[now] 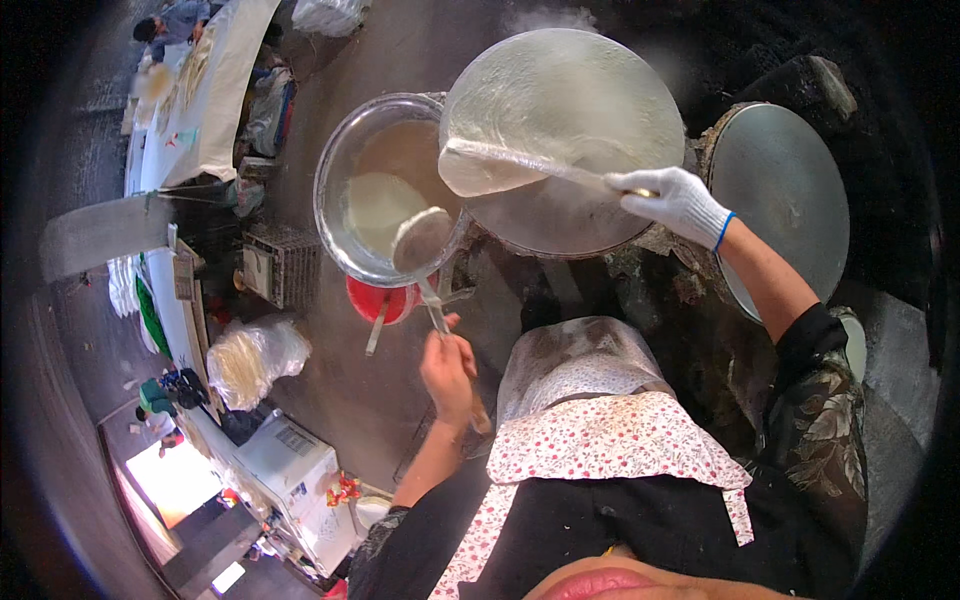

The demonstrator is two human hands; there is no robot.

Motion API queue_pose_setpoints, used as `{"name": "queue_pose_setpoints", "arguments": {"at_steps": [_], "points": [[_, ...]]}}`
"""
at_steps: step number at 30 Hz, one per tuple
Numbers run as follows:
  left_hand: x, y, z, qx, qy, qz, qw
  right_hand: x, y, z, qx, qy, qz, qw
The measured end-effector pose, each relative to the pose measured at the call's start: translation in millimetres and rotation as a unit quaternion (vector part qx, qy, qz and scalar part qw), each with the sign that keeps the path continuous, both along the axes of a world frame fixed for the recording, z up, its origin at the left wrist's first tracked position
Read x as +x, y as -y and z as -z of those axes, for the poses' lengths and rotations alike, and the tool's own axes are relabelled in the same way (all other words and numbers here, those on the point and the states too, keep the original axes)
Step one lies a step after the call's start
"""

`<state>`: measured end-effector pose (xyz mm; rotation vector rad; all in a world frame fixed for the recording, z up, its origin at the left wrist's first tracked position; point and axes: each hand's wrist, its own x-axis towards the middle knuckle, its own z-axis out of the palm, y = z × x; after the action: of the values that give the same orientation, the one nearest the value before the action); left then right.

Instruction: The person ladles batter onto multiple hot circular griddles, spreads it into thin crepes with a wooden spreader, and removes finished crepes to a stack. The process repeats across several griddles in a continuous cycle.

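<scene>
My bare left hand is wrapped round the handle of a ladle. The ladle's bowl, coated in pale batter, rests at or just above the near rim of a big metal basin. Inside the basin lies creamy batter. In a white glove, my right hand grips the end of a long flat spreader, which reaches leftward across a round griddle. A thin sheet of pale batter covers the griddle's far part; its near part shows dark metal.
Steam rises at the griddle's far side. A second round griddle stands to the right. Below the basin is a red bucket with a stick-like handle in it. Leftward are a wire crate, a plastic-wrapped bundle and a long white table.
</scene>
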<state>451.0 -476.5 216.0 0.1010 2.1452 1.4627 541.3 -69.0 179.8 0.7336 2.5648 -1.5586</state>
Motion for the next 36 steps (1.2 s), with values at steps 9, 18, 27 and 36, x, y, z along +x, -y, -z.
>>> {"name": "queue_pose_setpoints", "arguments": {"at_steps": [9,18,27,36], "points": [[-101.9,-73.5,63.3,-0.009,-0.122,0.013,0.992,-2.6,-10.5,2.6,0.184,0.047,-0.098,0.977],[-51.9,-76.9,62.5,-0.079,-0.189,0.046,0.978,17.7,-22.4,25.2,0.181,-0.091,-0.019,0.979],[-12.1,-15.9,34.2,-0.093,-0.173,0.218,0.956,124.0,14.2,-7.2,0.169,-0.014,-0.025,0.985],[-124.8,-22.0,-67.1,0.338,-0.286,0.177,0.879,25.1,197.5,-2.2,-0.063,-0.203,0.173,0.962]]}}
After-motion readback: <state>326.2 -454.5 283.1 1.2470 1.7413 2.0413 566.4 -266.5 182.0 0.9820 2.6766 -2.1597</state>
